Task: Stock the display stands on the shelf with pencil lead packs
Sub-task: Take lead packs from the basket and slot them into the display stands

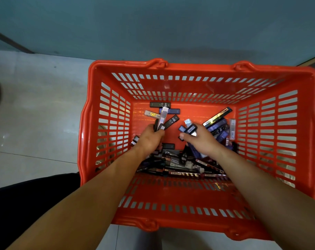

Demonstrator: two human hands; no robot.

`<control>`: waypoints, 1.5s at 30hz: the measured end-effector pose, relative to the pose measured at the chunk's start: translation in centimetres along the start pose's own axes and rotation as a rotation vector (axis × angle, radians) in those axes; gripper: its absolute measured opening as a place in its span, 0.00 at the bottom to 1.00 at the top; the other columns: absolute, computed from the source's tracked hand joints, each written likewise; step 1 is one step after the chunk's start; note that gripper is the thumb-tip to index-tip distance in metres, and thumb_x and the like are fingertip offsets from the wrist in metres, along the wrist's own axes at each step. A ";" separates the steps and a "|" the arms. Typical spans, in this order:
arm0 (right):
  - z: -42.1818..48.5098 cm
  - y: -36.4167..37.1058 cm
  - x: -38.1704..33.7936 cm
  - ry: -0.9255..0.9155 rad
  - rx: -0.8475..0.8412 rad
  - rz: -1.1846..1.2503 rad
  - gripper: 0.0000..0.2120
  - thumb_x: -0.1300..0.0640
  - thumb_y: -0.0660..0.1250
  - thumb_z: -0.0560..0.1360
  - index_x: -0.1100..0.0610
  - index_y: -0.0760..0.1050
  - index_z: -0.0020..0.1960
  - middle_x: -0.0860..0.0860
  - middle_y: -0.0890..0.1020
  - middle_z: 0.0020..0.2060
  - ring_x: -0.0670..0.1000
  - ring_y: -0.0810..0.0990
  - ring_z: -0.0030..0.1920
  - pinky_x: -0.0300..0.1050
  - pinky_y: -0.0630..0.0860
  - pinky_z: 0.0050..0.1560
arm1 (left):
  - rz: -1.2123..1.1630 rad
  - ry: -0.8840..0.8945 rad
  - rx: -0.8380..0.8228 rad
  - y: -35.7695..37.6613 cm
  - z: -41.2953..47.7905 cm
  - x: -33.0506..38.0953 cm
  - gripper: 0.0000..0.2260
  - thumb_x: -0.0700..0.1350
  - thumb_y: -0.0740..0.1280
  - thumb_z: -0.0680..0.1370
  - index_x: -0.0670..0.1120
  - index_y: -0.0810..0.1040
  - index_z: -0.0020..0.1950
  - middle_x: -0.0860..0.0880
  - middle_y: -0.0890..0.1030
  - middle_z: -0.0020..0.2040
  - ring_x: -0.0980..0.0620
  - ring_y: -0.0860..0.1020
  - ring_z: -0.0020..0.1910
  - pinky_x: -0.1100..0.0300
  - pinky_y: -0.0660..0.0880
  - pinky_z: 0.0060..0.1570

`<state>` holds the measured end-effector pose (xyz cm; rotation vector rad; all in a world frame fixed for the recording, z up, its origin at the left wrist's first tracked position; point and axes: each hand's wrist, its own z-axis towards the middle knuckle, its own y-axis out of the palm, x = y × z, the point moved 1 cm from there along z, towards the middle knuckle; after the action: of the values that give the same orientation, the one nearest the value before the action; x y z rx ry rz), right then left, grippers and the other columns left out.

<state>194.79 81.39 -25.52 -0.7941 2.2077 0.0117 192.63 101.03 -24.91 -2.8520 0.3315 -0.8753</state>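
**A:** Which hand is nearer the loose packs [218,128]?

**B:** The right hand [200,140]. It pinches a few itself, and that cluster lies just outboard of its fingers, long axes slanting away. The left hand [150,137] clutches a fan of pencil lead packs [163,117], ends pointing beyond its knuckles.

**A:** And underneath?

**B:** A heap [178,162] below both wrists, on the bottom of the red basket [117,63]. It sits on pale floor tiles [36,123]. No shelf or stands in view.
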 end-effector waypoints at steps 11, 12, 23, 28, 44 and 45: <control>1.8 -0.5 -2.9 0.022 0.092 0.473 0.09 0.56 0.69 0.79 0.58 0.81 0.57 0.52 0.86 0.52 0.52 0.84 0.55 0.54 0.77 0.63 | -0.227 0.126 0.043 2.0 -0.1 0.7 0.08 0.48 0.71 0.80 0.45 0.79 0.53 0.58 0.78 0.32 0.64 0.75 0.25 0.70 0.70 0.27; 1.8 -0.4 -2.9 0.020 0.085 0.513 0.08 0.58 0.69 0.79 0.58 0.81 0.57 0.52 0.86 0.52 0.52 0.84 0.56 0.53 0.76 0.64 | -0.238 0.135 0.055 2.0 0.0 0.8 0.10 0.48 0.73 0.79 0.45 0.79 0.56 0.57 0.81 0.36 0.65 0.77 0.28 0.71 0.71 0.28; 2.1 0.9 -3.3 0.069 0.126 0.699 0.06 0.62 0.66 0.80 0.59 0.82 0.53 0.54 0.87 0.48 0.56 0.85 0.51 0.55 0.80 0.57 | -0.173 0.053 -0.025 2.9 0.2 1.0 0.13 0.44 0.77 0.75 0.44 0.78 0.55 0.50 0.81 0.38 0.61 0.75 0.24 0.68 0.70 0.24; 2.2 0.3 -3.0 0.111 0.148 0.750 0.05 0.61 0.67 0.80 0.59 0.80 0.54 0.56 0.87 0.49 0.57 0.85 0.51 0.55 0.82 0.54 | -0.219 0.068 -0.024 1.9 0.1 1.5 0.10 0.45 0.71 0.80 0.43 0.77 0.58 0.49 0.82 0.41 0.63 0.77 0.25 0.68 0.71 0.25; 2.1 1.0 -1.6 0.039 -0.011 0.508 0.11 0.68 0.72 0.75 0.56 0.77 0.53 0.49 0.84 0.42 0.49 0.83 0.42 0.47 0.80 0.43 | -0.161 0.082 0.080 1.4 0.7 1.3 0.17 0.56 0.63 0.83 0.41 0.78 0.51 0.52 0.78 0.30 0.54 0.77 0.27 0.63 0.70 0.24; 2.2 1.1 -1.5 0.041 -0.004 0.509 0.11 0.67 0.72 0.75 0.56 0.77 0.53 0.51 0.83 0.43 0.51 0.83 0.44 0.48 0.80 0.44 | -0.176 0.091 0.072 1.5 0.6 1.2 0.18 0.57 0.61 0.83 0.43 0.77 0.47 0.52 0.77 0.29 0.54 0.75 0.26 0.63 0.70 0.25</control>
<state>196.38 83.65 -26.32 -0.2174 2.3916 0.2513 193.69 99.37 -25.07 -2.8130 0.0574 -1.0278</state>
